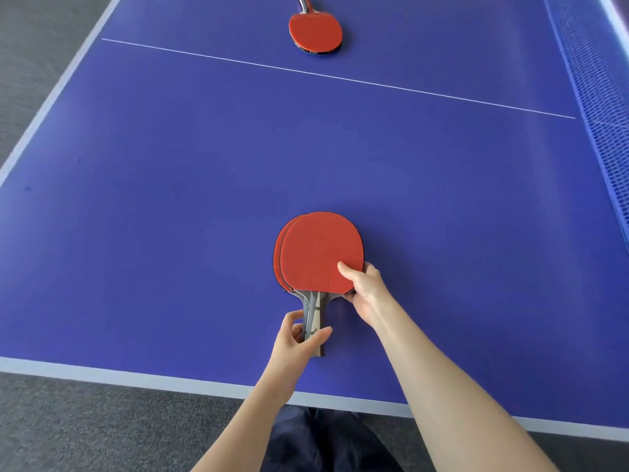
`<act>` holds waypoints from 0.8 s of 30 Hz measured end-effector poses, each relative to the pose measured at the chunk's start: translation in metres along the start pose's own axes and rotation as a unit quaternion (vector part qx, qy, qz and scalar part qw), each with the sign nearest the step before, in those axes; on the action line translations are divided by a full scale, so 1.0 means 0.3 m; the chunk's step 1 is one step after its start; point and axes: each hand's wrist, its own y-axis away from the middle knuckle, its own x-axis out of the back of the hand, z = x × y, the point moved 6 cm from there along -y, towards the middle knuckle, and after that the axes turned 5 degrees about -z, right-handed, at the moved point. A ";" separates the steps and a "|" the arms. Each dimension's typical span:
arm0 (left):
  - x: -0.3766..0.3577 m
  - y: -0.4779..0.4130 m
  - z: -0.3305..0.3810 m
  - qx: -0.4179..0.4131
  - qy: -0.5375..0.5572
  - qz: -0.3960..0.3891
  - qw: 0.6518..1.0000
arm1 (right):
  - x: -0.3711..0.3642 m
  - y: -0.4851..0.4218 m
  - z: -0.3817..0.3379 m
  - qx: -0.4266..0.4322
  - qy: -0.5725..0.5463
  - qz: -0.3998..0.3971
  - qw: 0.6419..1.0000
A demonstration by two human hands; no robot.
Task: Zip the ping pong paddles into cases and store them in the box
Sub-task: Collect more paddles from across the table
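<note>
Stacked paddles [321, 250]: red rubber faces, matt, smooth, thin dark edge. Handles [315, 315]: wood, grey and pale panels, dull finish. Far paddle [315, 30]: red rubber, matt; its handle looks glossy. Table [153, 199]: blue coated top, smooth, faint sheen toward the net [592, 97], which is fine woven mesh. Carpet [68, 420]: grey, rough pile. Trousers [326, 441]: dark cloth, matt

Nothing legible, small white print on the black edge of the far paddle [315, 32] too tiny, faint stamped marks on the near paddle [321, 250] blurred, a mark on its handle [313, 311] indistinct
</note>
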 end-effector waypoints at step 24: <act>-0.310 0.038 0.207 -0.073 -0.158 -0.200 0.964 | 0.371 0.317 -0.199 0.145 -0.158 0.097 0.972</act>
